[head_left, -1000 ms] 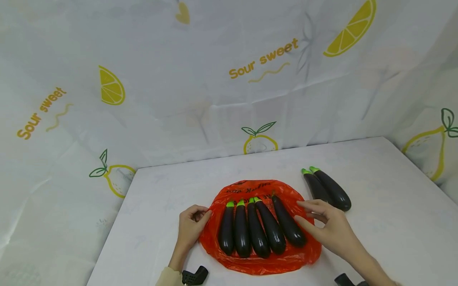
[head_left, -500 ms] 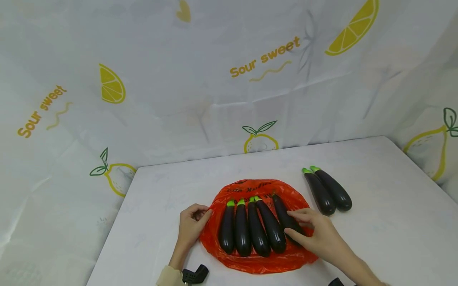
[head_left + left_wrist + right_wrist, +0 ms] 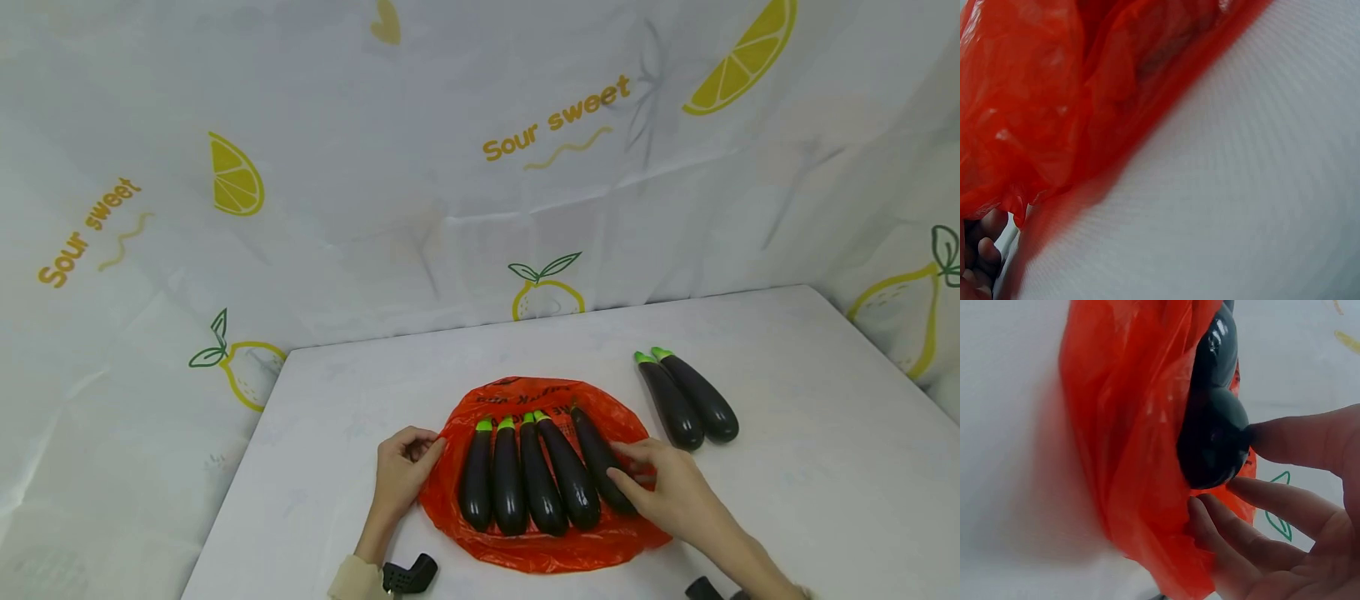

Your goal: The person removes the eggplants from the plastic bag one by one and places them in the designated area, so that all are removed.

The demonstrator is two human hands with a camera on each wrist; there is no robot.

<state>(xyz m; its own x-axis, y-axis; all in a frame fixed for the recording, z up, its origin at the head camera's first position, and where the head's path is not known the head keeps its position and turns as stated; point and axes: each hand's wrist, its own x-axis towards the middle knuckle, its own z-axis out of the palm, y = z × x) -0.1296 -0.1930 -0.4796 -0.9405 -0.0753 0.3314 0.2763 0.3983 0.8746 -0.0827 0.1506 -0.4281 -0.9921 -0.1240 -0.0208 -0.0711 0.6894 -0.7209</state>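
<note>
Red and thin, the plastic bag point(image 3: 517, 555) holds five eggplants point(image 3: 540, 483), its rim pinched by the left hand point(image 3: 403, 468), likely to steady it, while the right hand point(image 3: 667, 487) grips the rightmost eggplant point(image 3: 595, 450), two more eggplants point(image 3: 701, 398) lying beyond on the table point(image 3: 810, 400).

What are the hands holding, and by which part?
The left hand pinches the red bag by its left edge; the right hand grips the rightmost eggplant in it near its rounded end.
</note>
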